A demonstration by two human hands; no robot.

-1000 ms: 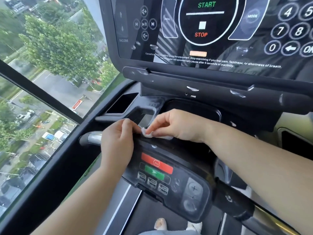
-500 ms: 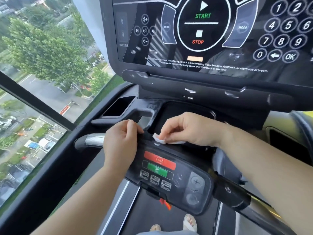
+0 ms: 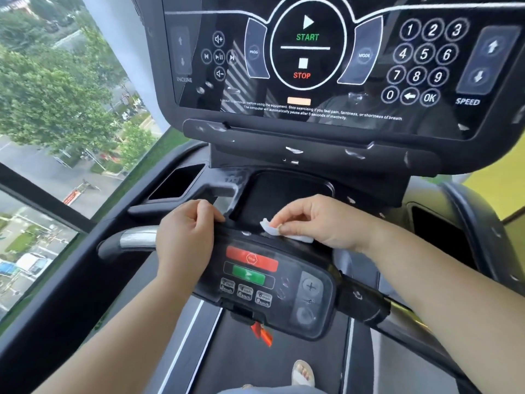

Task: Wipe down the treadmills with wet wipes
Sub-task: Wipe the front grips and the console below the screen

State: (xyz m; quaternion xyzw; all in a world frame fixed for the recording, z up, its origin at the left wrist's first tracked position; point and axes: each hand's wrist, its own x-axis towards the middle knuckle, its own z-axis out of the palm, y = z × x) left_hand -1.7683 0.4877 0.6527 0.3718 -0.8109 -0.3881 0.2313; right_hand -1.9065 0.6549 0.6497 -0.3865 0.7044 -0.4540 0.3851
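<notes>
Right hand (image 3: 321, 220) pinching wet wipe (image 3: 272, 230) on treadmill (image 3: 284, 294) (top edge), left hand (image 3: 184, 240) gripping

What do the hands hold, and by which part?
The right hand pinches the wet wipe near one end; the left hand grips the control panel by its upper-left edge.

On your left a window (image 3: 93, 155) looks down from high up, crossed by a dark frame bar (image 3: 42, 199). Through it you see leafy green trees (image 3: 54, 100), a grey road (image 3: 37, 172) with a red sign (image 3: 72, 196) beside it, and a white van (image 3: 32, 264) lower down. At your far right stands a yellow wall (image 3: 497, 191).
</notes>
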